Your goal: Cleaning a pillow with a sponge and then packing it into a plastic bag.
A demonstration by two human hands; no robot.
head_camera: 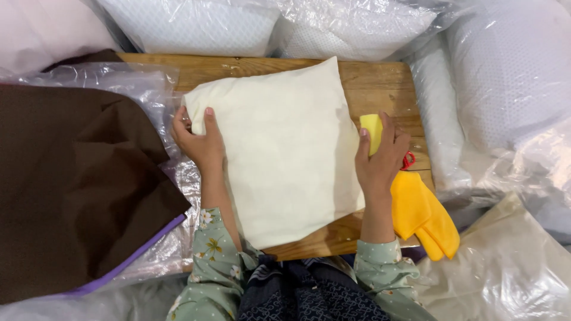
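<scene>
A plain wooden tabletop runs across the middle of the scene, ringed on the far and right sides by white quilted pillows sealed in clear plastic bags. On the left lies a large sheet of dark brown fabric with a purple edge, resting on more crinkled clear plastic.

At the centre of the tabletop lies a cream-coloured square cushion insert of soft cloth, turned so one corner points to the far side and another toward the person. Near the right edge of the tabletop, just beside the cushion's near right side, sits a folded bright orange-yellow cloth, and a small bit of red shows just beyond it, too hidden to identify.

Both forearms, in pale green floral sleeves, reach forward from the near edge. The left hand grips the cushion's left corner: the thumb lies flat on top, pointing away, while the fingers curl around the edge beneath. The right hand sits at the cushion's right edge, wrist straight, fingers and thumb closed around a small yellow block, perhaps a sponge, with the thumb on its left face touching the cushion.
</scene>
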